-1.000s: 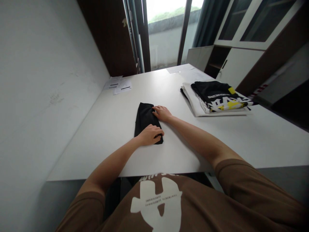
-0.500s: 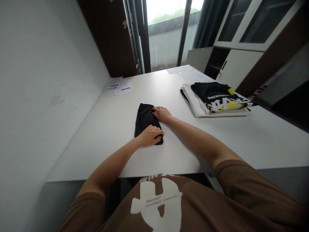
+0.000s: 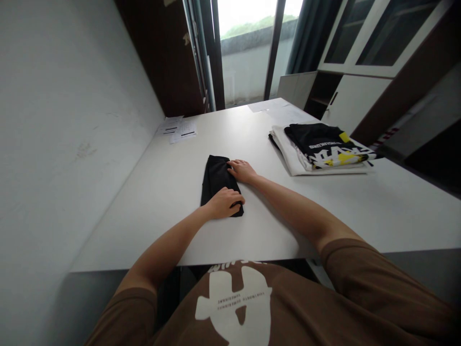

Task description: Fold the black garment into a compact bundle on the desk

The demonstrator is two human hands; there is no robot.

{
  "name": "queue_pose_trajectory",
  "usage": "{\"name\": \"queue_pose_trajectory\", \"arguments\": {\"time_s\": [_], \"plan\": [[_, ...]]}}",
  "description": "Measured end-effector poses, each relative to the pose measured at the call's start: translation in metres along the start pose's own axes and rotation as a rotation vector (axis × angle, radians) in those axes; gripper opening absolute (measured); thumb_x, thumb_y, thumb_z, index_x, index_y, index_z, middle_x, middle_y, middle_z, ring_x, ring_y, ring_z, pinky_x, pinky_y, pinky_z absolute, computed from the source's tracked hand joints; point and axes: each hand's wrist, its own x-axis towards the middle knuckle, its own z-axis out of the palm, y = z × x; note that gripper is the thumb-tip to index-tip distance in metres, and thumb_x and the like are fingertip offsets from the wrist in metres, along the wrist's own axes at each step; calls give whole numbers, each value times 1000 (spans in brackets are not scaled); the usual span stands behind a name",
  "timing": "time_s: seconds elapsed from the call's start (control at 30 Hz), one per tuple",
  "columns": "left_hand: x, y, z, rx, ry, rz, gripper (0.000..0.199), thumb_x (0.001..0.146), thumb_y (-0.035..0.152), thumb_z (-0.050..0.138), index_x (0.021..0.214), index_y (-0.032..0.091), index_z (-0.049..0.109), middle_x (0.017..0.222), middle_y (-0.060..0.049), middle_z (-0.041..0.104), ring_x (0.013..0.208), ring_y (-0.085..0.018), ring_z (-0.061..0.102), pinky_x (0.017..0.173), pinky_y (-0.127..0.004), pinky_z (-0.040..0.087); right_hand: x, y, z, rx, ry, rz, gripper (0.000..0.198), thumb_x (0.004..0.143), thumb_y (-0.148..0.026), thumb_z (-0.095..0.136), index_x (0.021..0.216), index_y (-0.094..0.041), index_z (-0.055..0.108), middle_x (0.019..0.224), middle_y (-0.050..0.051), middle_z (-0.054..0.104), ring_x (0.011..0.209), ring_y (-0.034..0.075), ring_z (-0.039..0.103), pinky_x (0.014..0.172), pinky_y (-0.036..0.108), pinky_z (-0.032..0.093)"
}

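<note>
A folded black garment [image 3: 215,177] lies as a narrow bundle on the white table [image 3: 151,202]. My left hand [image 3: 225,203] reaches across its near end, fingers curled at the right edge and the thumb bent beneath them. Cloth shows between thumb and fingers there. At the far right edge, my right hand [image 3: 242,171] rests with fingers stretched over the border of the cloth and its palm beside it on the table. The exact kind of garment cannot be made out.
To the right is a stack of folded clothes: a black printed shirt [image 3: 317,137] over white cloth [image 3: 288,149]. Paper sheets [image 3: 183,129] lie at the back left, and more paper [image 3: 288,113] at the far end. A wall [image 3: 72,144] borders the left side.
</note>
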Motion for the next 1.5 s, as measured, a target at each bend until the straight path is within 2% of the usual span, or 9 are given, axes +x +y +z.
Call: {"name": "queue_pose_trajectory", "arguments": {"time_s": [0.83, 1.5], "plan": [[0, 0, 0, -5, 3, 3, 19, 105, 21, 59, 117, 24, 73, 117, -6, 80, 112, -25, 73, 100, -41, 45, 0, 2, 2, 0, 11, -8, 55, 115, -46, 51, 164, -22, 62, 166, 10, 63, 157, 33, 55, 133, 51, 40], [-1, 1, -1, -15, -1, -4, 19, 105, 22, 58, 117, 24, 73, 119, -6, 81, 113, -25, 72, 100, -42, 45, -4, -5, -5, -2, -1, 7, 56, 115, -46, 49, 164, -22, 62, 166, 11, 63, 157, 33, 54, 133, 50, 39]]}}
